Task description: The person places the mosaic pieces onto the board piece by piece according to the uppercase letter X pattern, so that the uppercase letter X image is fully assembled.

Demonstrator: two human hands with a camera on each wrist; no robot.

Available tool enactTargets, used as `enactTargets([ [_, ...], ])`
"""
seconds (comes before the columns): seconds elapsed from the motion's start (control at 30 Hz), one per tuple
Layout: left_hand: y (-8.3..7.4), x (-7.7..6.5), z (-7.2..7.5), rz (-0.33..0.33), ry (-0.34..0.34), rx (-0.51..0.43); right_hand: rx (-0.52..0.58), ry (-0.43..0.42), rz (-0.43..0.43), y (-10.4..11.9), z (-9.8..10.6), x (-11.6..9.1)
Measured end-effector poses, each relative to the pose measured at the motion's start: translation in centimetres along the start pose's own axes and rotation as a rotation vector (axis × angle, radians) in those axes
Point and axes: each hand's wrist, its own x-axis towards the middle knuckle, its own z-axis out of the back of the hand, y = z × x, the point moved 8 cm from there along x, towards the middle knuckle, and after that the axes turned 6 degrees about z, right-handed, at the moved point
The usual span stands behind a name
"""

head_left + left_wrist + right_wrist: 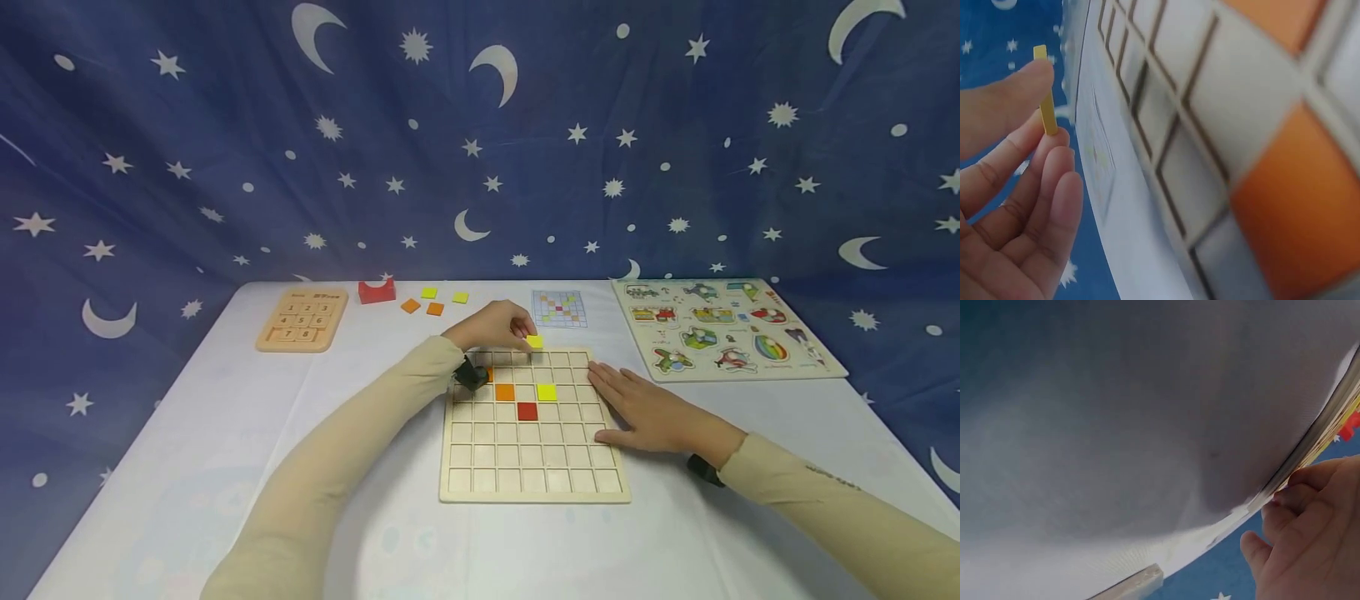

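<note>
Beige sleeves (322, 483) lay nearest the head camera | my left hand (491, 323) pinched a yellow tile (535, 342) by the grid board (534, 497)'s far edge; my right hand (660, 412), thumb (617, 437) spread wide, rested on its right edge | left wrist: yellow tile stood apart from board, orange tile (1304, 206) set within | right wrist: fingers (1280, 520) lay loosely bent

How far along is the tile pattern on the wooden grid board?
Already in the grid board: a red tile, a yellow tile and at least two orange tiles. In progress: the left hand pinches another yellow tile. Probably left: that one, plus two loose yellow tiles and two loose orange tiles beyond the board.
</note>
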Motion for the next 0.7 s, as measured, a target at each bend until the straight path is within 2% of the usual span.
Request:
enactTargets([
  [0.2, -1.5, 0.2, -1.2, -0.042, 0.019, 0.008, 0.002, 0.013, -0.019, -0.6, -0.1, 0.1],
  [0.47, -2.0, 0.6, -3.0, -0.023, 0.052, 0.005, 0.02, 0.02, -0.019, -0.5, 0.0, 0.0],
  [0.7, -2.4, 1.2, -4.5, -0.028, 0.08, 0.042, 0.024, 0.018, -0.019, -0.4, 0.1, 0.1],
])
